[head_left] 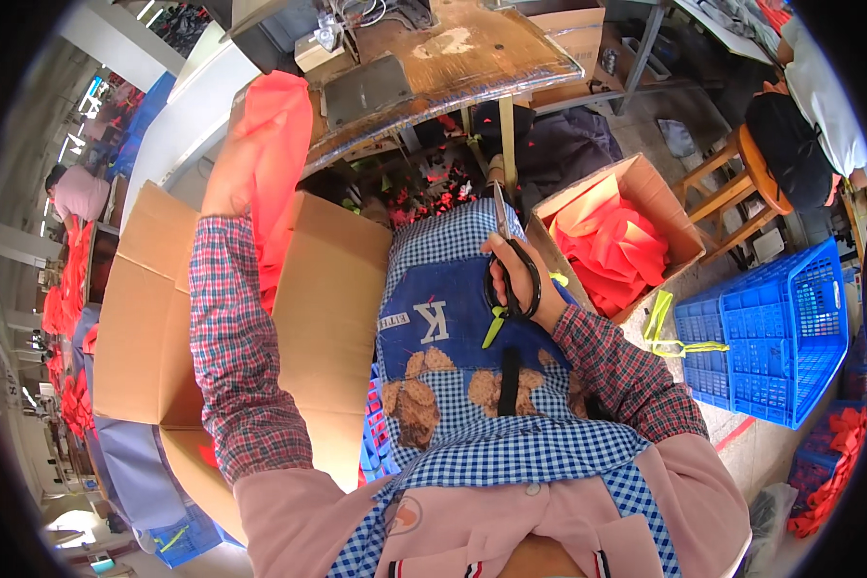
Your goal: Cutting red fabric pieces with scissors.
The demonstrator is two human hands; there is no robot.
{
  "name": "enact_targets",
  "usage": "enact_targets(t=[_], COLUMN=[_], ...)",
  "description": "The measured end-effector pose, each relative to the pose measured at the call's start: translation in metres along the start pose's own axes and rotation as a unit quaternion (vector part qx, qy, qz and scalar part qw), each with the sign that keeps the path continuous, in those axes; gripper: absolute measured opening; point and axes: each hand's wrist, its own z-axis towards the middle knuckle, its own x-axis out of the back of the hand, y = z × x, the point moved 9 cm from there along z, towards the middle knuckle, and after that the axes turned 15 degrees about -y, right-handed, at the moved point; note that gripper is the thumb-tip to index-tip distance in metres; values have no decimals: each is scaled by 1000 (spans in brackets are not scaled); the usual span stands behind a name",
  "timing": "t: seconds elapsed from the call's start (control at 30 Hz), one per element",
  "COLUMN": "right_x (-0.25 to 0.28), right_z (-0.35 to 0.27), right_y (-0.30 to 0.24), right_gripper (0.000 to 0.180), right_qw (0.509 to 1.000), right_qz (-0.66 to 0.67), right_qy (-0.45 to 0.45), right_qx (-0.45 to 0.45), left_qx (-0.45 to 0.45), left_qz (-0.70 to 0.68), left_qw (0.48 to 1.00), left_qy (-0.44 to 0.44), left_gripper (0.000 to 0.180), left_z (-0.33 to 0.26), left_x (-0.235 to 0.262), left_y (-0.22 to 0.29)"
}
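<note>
My left hand point(225, 185) is raised above the open cardboard box at the left. It is closed on a bright red piece of cloth point(281, 125), which covers most of its fingers and hangs down toward the box point(332, 279). Over my lap, my right hand point(522, 277) grips black-handled scissors point(500, 210) by the finger loops. Their blades point away from me, toward the table, and look nearly closed. A yellow-green strip point(493, 332) dangles by the handles. Beneath them lies my blue checked apron point(458, 252) with a dark blue panel.
Ahead stands a worn wooden table point(472, 48) with a grey metal plate point(366, 91) on it. A smaller carton point(679, 207) of red cloth sits at the right. Farther right are a blue plastic crate point(761, 332) and a wooden stool point(732, 188). Another person point(79, 193) works far left.
</note>
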Motion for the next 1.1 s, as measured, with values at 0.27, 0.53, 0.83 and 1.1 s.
enact_targets(t=[0.27, 0.53, 0.83, 1.1], right_x=[2, 1, -1, -1], right_z=[0, 0, 0, 3], right_y=[-1, -2, -4, -3], right_gripper=[40, 36, 30, 27], right_qw=[1000, 1000, 1000, 999], right_qz=[-3, -8, -3, 22], right_qy=[4, -2, -3, -21], right_qx=[-5, -5, -2, 23], left_qx=[-13, -16, -17, -1], left_qz=[-32, -39, -20, 45], left_qw=[998, 996, 995, 986], left_qy=[-52, -80, -93, -162], left_gripper=[37, 40, 46, 40], left_z=[41, 55, 55, 18], left_x=[1, -6, -9, -79], left_y=[15, 18, 15, 11])
